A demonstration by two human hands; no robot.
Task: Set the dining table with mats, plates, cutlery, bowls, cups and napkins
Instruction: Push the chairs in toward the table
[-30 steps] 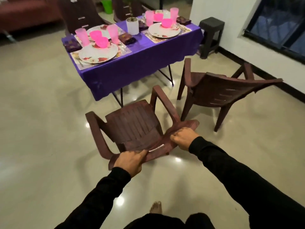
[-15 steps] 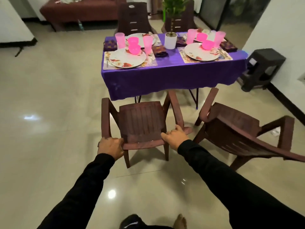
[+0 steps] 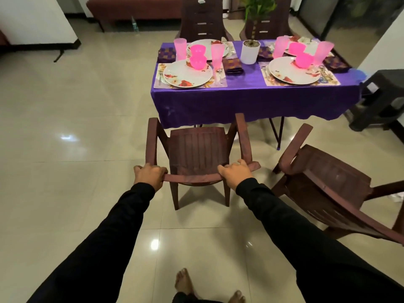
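The left hand (image 3: 150, 175) curled over the left end of the brown plastic armchair's (image 3: 197, 149) top rail, a firm grip; the right hand (image 3: 236, 172) was wrapped round the rail's right end the same way. The chair stood upright on the glossy tiled floor (image 3: 65, 171), its front just under the hem of the purple cloth on the desk (image 3: 251, 99). To do this well, both hands should push evenly and straight, so the legs slide without snagging the cloth. On the desk, the left floral plate (image 3: 187, 73) sat on its mat, with translucent pink tumblers and bowls behind; the right plate (image 3: 294, 70) matched. A 2nd slatted armchair (image 3: 328, 178) stood askew at right.
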